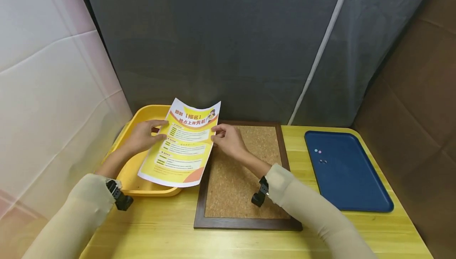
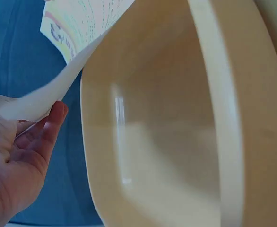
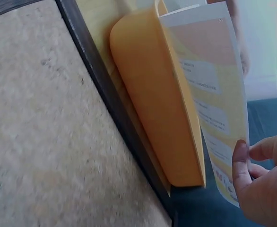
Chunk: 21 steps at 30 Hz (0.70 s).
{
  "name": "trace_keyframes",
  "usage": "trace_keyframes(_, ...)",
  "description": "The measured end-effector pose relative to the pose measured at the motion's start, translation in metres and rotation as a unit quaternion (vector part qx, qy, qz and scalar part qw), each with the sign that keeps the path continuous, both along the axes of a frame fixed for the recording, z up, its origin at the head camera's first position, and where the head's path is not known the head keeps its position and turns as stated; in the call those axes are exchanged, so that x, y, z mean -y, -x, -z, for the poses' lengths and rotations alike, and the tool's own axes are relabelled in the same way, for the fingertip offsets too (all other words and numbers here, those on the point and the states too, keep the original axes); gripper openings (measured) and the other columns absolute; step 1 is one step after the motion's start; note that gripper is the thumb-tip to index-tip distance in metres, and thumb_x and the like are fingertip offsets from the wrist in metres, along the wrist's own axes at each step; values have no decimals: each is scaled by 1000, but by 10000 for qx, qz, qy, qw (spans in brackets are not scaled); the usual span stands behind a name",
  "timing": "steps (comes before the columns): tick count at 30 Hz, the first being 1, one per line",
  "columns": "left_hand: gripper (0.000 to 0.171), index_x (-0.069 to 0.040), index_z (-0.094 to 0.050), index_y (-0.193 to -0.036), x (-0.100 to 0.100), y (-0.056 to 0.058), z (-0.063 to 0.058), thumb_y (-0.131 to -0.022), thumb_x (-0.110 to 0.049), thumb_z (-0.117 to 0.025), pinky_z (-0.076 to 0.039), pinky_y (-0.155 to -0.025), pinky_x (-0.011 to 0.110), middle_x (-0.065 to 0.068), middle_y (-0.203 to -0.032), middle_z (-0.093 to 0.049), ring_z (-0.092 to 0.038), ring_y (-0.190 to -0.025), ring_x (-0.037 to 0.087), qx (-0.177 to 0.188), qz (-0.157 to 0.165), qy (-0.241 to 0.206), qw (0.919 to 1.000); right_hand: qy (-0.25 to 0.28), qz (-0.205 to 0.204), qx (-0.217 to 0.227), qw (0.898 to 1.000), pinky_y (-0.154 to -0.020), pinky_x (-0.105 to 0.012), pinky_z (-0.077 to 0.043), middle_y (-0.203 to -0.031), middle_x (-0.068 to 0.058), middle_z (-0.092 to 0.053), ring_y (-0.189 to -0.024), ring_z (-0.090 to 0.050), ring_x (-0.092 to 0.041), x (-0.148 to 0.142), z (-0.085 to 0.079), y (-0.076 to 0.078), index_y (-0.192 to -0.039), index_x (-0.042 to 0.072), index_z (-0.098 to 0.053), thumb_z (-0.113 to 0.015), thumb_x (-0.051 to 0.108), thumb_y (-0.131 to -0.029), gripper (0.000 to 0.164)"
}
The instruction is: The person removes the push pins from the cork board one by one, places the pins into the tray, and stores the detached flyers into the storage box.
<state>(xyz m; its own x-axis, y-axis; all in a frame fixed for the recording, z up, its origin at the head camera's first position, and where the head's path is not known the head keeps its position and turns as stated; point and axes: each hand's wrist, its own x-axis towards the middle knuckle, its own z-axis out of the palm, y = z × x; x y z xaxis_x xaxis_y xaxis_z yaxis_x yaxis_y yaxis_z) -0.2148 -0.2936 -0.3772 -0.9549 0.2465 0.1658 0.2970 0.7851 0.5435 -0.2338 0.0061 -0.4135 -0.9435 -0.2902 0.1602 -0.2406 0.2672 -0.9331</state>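
A yellow and white printed flyer (image 1: 183,144) is held up over the right part of a yellow tray (image 1: 133,180), tilted and slightly bowed. My left hand (image 1: 145,135) pinches its left edge between thumb and fingers. On the opposite edge, my right hand (image 1: 229,140) pinches the paper the same way. In the left wrist view the sheet (image 2: 44,97) curves away from the left hand (image 2: 22,156), above the tray's rim. From the right wrist, the right hand (image 3: 266,175) has its thumb on the flyer's printed face (image 3: 214,85).
A cork board (image 1: 246,188) with a dark brown frame lies on the wooden table (image 1: 160,227), right of the yellow tray. Farther right is a blue tray (image 1: 352,176) with several small round pieces (image 1: 319,152) on it. A grey curtain (image 1: 213,45) hangs behind.
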Motion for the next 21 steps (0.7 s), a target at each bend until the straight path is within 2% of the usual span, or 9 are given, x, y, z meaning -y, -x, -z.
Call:
trace_keyframes(5, 52, 13, -59, -141, 18, 1, -3, -94, -2, -75, -55, -94, 60, 36, -142, -58, -69, -111, 52, -18, -171, 313, 9994, 75, -177, 229, 9996, -70, -31, -64, -99, -21, -76, -91, -77, -45, 16, 1, 0, -124, -7, -71, -70, -3, -97, 27)
trace_keyframes(9, 52, 10, -61, -141, 28, 2, -2, -95, -8, -76, -54, -89, 55, 35, -143, -59, -69, -111, 50, 51, -288, 515, 9982, 55, -286, 353, 9990, -72, -32, -64, -97, -18, -76, -87, -77, -39, 29, 3, -2, -125, -6, -71, -70, -3, -97, 28)
trace_keyframes(14, 50, 14, -60, -140, 36, 5, 0, -94, -2, -75, -53, -93, 60, 38, -143, -57, -66, -111, 53, 69, -188, 416, 9989, -152, -345, 314, 9988, -64, -21, -56, -91, -13, -78, -76, -77, -20, 49, 4, -3, -127, -3, -71, -72, 0, -97, 30)
trace_keyframes(18, 51, 17, -58, -139, 44, 6, 4, -94, 1, -74, -54, -94, 63, 40, -143, -55, -65, -112, 56, 98, -182, 369, 9991, -247, -276, 376, 9986, -57, -18, -49, -86, -10, -78, -78, -78, -23, 65, 5, -3, -127, -1, -71, -72, 0, -97, 29)
trace_keyframes(21, 52, 17, -57, -140, 51, 4, 7, -94, 1, -75, -55, -93, 62, 41, -143, -54, -65, -113, 56, 195, -248, 413, 9986, -354, -213, 426, 9982, -54, -18, -46, -81, -6, -78, -74, -76, -20, 75, 7, -4, -126, 0, -72, -72, 0, -97, 29)
